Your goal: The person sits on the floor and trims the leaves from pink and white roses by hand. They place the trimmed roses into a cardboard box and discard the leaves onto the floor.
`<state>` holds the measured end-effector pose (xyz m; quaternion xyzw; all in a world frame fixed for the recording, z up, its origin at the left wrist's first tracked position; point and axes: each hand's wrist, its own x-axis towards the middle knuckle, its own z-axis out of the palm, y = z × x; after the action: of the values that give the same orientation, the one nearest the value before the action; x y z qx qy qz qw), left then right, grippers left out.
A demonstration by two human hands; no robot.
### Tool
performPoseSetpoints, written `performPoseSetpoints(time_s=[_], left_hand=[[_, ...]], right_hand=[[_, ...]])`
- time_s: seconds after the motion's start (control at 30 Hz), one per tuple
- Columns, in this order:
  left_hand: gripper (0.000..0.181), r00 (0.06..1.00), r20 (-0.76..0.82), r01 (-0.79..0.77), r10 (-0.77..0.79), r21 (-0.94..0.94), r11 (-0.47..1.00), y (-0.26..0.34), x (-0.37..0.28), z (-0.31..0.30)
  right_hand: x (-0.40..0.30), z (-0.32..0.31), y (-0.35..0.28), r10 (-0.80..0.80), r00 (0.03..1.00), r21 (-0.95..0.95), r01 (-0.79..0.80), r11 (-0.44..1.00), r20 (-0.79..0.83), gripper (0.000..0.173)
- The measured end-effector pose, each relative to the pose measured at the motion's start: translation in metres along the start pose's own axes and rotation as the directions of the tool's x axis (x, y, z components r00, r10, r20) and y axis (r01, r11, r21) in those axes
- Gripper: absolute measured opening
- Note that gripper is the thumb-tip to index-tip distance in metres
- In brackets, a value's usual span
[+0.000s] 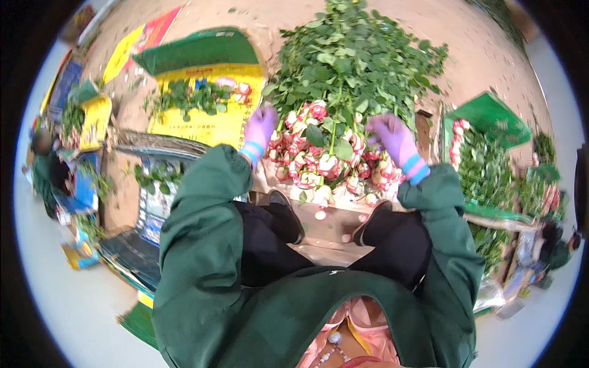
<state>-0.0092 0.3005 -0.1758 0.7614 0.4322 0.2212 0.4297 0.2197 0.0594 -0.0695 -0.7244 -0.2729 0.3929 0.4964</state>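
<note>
A big heap of cut roses lies before me, with red-and-white rose blooms (299, 158) towards me and leafy green stems (343, 64) pointing away. My left hand (261, 126), in a purple glove with a light blue band at the wrist, is at the left edge of the blooms. Its fingers are curled and blurred, so a grip cannot be made out. Over the right side of the heap, my right hand (393, 138) wears a matching glove. Its thumb and fingers are bent and apart, with no stem visible between them. One loose rose (324, 196) hangs towards my shoes.
Left of the heap, several roses (198, 99) lie on a yellow printed sheet (181, 129) under a green flap (202, 50). To the right, rose stems (485, 170) fill a green-lined box (492, 117). Other people (50, 170) sit at both far sides. Fallen petals (320, 215) lie between my shoes.
</note>
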Motion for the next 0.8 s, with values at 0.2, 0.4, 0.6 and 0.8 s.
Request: performPoseSetpoints(time_s=[0.2, 0.4, 0.6, 0.8], left_hand=[[0.055, 0.569, 0.738, 0.222, -0.363, 0.287, 0.932, 0.013, -0.087, 0.021], [0.051, 0.586, 0.689, 0.702, -0.427, -0.168, 0.692, 0.012, -0.114, 0.085], [0.061, 0.86, 0.493, -0.159, -0.128, 0.499, 0.852, 0.078, -0.111, 0.052], [0.043, 0.952, 0.304, -0.137, -0.037, 0.53, 0.837, 0.104, -0.064, 0.035]], right_hand=[[0.026, 0.036, 0.028, -0.275, 0.961, -0.638, 0.231, 0.734, 0.032, 0.025], [0.084, 0.006, 0.03, -0.15, 0.941, -0.603, -0.067, 0.795, -0.303, 0.043], [0.089, 0.04, 0.055, -0.054, 0.961, -0.697, -0.157, 0.699, -0.271, 0.071], [0.078, 0.065, 0.02, -0.085, 0.99, -0.876, -0.061, 0.478, -0.115, 0.065]])
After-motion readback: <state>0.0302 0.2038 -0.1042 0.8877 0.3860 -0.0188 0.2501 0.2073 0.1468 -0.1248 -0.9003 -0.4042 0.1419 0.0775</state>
